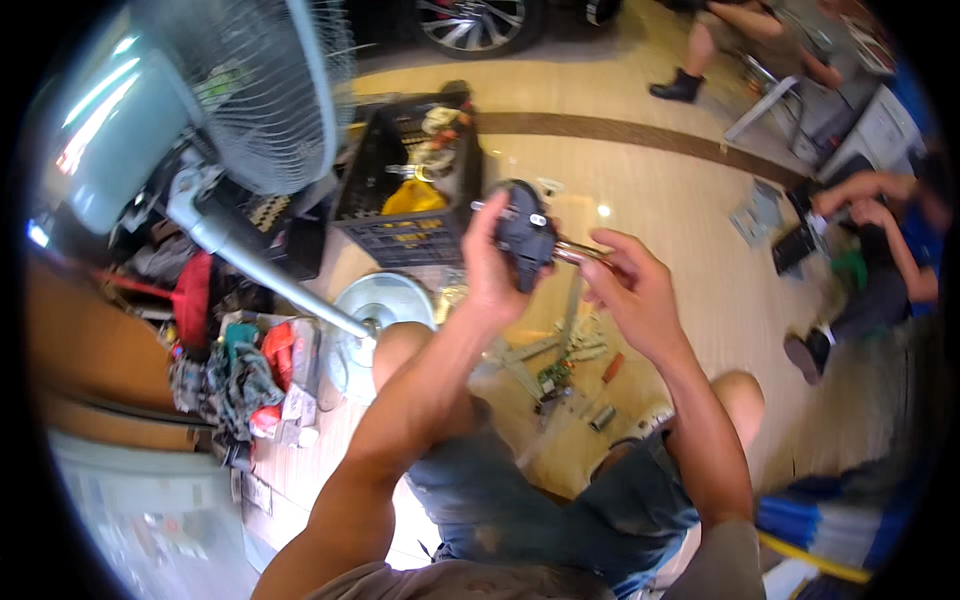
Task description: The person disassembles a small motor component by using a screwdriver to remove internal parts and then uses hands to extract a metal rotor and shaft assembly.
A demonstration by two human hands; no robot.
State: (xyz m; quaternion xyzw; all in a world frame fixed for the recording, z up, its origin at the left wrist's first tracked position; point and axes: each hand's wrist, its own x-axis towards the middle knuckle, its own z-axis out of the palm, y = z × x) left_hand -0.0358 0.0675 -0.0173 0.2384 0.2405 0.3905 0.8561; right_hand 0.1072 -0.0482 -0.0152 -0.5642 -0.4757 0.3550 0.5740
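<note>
In front of me, my left hand (492,265) grips a dark, rounded housing (526,232) with small bright spots on its face. A shiny metal rod (578,252) sticks out from its right side. The fingers of my right hand (632,285) close on the rod's outer end. Whether the rod is a tool or part of the housing, I cannot tell. On the floor below lie a small green circuit board (553,376), a red-orange handled tool (613,368) and a metal cylinder (602,417).
A black crate (400,235) with a yellow item stands beyond my left hand. A standing fan's pole (270,270) slants down to its round base (392,292) at the left. Red and blue-grey cloths pile near the left edge. Two other people sit at the right; a car wheel (470,22) shows behind.
</note>
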